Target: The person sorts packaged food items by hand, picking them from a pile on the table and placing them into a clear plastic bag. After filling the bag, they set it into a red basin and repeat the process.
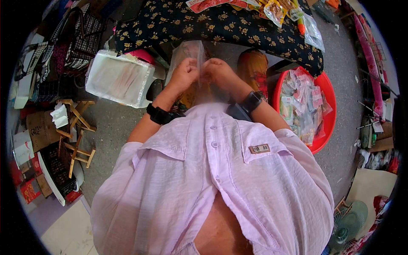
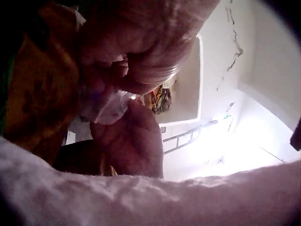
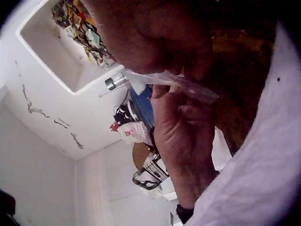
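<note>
A clear plastic bag (image 1: 189,49) hangs upright over the person's lap, its film rising above the fingers. My left hand (image 1: 185,73) grips its near edge with curled fingers. Close beside it, my right hand (image 1: 218,73) pinches the same bag, the knuckles facing up. In the left wrist view, the crumpled film (image 2: 110,109) sits between the two hands. The right wrist view shows a strip of the film (image 3: 200,89) stretched between the fingers, with the left hand (image 3: 183,136) below it.
A red basin (image 1: 331,108) full of packaged items stands at the right. On the left lies a stack of clear bags (image 1: 119,80). Ahead is a table with a dark flowered cloth (image 1: 170,25), carrying colourful packets (image 1: 274,12). Small wooden stools (image 1: 80,117) stand at the left.
</note>
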### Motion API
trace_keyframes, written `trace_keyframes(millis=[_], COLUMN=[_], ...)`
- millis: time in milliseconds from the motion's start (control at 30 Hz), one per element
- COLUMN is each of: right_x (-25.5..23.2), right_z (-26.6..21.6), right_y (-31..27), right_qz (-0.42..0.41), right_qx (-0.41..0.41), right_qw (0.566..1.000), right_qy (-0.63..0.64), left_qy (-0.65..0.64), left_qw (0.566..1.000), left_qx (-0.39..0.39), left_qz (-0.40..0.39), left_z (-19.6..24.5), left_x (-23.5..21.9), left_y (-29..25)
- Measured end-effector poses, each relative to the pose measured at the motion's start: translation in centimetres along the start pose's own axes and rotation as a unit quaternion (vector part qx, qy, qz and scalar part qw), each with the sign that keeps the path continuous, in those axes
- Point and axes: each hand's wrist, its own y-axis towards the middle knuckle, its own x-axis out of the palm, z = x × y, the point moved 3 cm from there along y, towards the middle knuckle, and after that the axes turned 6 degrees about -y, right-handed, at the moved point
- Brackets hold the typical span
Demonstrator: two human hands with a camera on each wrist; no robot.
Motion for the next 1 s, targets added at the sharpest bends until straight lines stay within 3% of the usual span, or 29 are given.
trace_keyframes(millis=[67,133,233,333,467,567,667,767,867,967,1000], right_x=[-0.7,-0.3,-0.5,0.7,1.7,2.3,3.0,3.7,3.9,3.8,3.8], right_z=[1.0,-0.7,-1.3,-2.9,-5.4,-7.2,-8.2,-9.6,-11.5,-11.5,-11.8], right_y=[0.2,-0.7,-0.5,0.0,0.5,0.9,1.5,1.8,1.9,3.5,3.6], right_qz=[0.015,0.063,0.093,0.071,-0.009,-0.028,-0.046,-0.075,-0.079,-0.06,-0.038], right_qx=[-0.016,0.079,0.08,0.014,-0.094,-0.069,-0.114,-0.031,-0.017,-0.14,-0.132], right_qw=[1.0,0.98,0.988,0.991,0.99,0.981,0.984,0.996,0.996,0.947,0.955], right_qy=[-0.002,0.169,0.098,-0.109,-0.107,-0.178,-0.131,-0.04,-0.045,-0.283,-0.264], left_qy=[-0.046,-0.103,-0.096,-0.052,0.067,0.022,0.072,0.03,0.088,0.173,0.176], left_qw=[0.999,0.994,0.994,0.998,0.996,0.991,0.987,0.985,0.977,0.967,0.967], left_qx=[-0.01,-0.027,-0.051,0.019,0.043,0.123,0.129,0.146,0.167,0.138,0.14], left_qz=[0.003,0.012,0.033,0.011,0.029,0.043,0.07,0.09,0.104,0.123,0.123], left_z=[0.5,0.9,0.9,0.8,2.8,5.0,5.4,6.9,8.2,10.1,10.5], left_x=[0.0,0.0,-0.9,-0.8,-1.3,-1.1,-1.7,-2.1,-2.3,-2.9,-3.1], left_y=[-0.2,-0.4,-0.4,-0.4,-1.5,-2.5,-2.2,-2.0,-1.7,-1.0,-0.7])
